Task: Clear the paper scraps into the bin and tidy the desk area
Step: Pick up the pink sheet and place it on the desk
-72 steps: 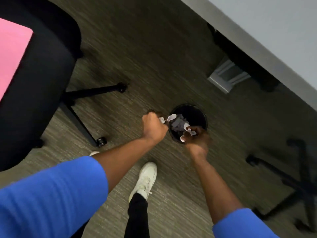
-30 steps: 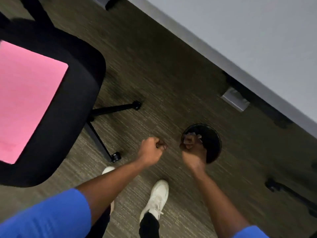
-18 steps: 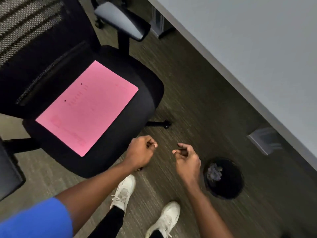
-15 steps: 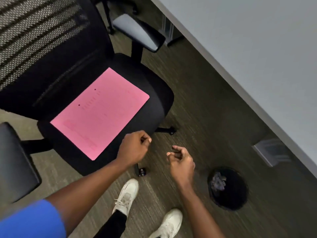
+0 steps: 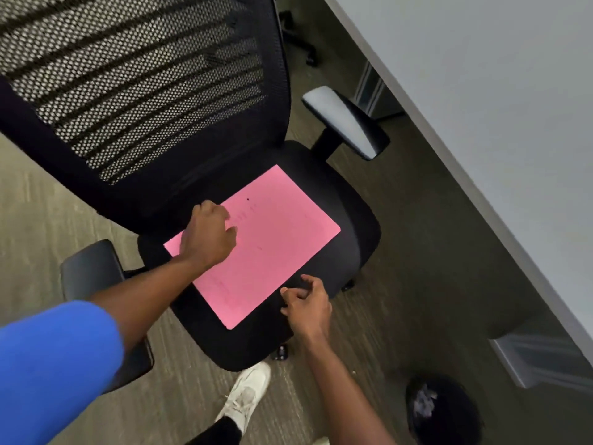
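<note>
A: Where are the scraps [image 5: 423, 402]?
B: In the bin [image 5: 449, 412], on the floor at the right of the chair [image 5: 349, 252].
A: And the hands?
B: The left hand [image 5: 207, 234] is over the pink sheet [image 5: 276, 252], fingers curled, holding nothing. The right hand [image 5: 306, 305] is at the sheet's near edge, fingers bent; a pinch I cannot tell.

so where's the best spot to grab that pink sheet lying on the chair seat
Probably the pink sheet's corner nearest the seat's front edge, coming from the front. It lies flat, so pinching needs an edge lifted first, and the backrest blocks the far side.
</note>
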A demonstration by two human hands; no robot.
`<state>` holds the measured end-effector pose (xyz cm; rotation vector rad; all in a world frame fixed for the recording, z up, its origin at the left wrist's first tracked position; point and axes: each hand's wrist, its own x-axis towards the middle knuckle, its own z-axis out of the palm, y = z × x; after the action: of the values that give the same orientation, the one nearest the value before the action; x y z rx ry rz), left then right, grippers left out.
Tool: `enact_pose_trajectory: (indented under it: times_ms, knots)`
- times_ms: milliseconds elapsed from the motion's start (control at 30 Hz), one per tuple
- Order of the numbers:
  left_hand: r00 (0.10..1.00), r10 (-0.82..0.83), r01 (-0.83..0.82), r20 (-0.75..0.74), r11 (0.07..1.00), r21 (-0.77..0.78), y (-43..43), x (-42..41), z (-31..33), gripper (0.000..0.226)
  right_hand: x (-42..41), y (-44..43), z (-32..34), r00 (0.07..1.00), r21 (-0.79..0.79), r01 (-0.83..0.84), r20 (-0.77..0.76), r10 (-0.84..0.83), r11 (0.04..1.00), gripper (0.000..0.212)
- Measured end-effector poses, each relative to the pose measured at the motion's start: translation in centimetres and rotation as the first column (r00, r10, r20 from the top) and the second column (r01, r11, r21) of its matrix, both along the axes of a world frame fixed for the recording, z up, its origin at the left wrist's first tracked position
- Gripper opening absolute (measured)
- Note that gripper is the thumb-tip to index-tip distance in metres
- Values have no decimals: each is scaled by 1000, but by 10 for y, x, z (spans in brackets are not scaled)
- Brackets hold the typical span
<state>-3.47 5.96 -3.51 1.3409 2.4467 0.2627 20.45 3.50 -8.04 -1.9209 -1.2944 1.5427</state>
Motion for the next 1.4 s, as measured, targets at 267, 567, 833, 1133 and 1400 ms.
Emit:
enact_pose_trajectory:
  times_ms: [267,567,833,1133,1400]
  knots:
    - [987,103,-83,122,984,-158,3,-42,-12,68,-35,1,0,991,-79,118,71,-113,990,47]
    - [972,153,-125,176,978,-164,-23,-32,-16,51,-10,-14,11,972,-105,233,10,-233,967,40]
    - [961,44,-34,272,999,-43,-62,14,22,37,55,-43,42,974,5,220,56,-220,976,48]
    - [905,25,-53,424,997,53,-95,91,88,38,145,-75,117,981,151,175,56,-185,973,56]
    - [871,-22,-23,491,996,85,-122,175,161,50,237,-105,212,987,243,129,59,-147,961,57]
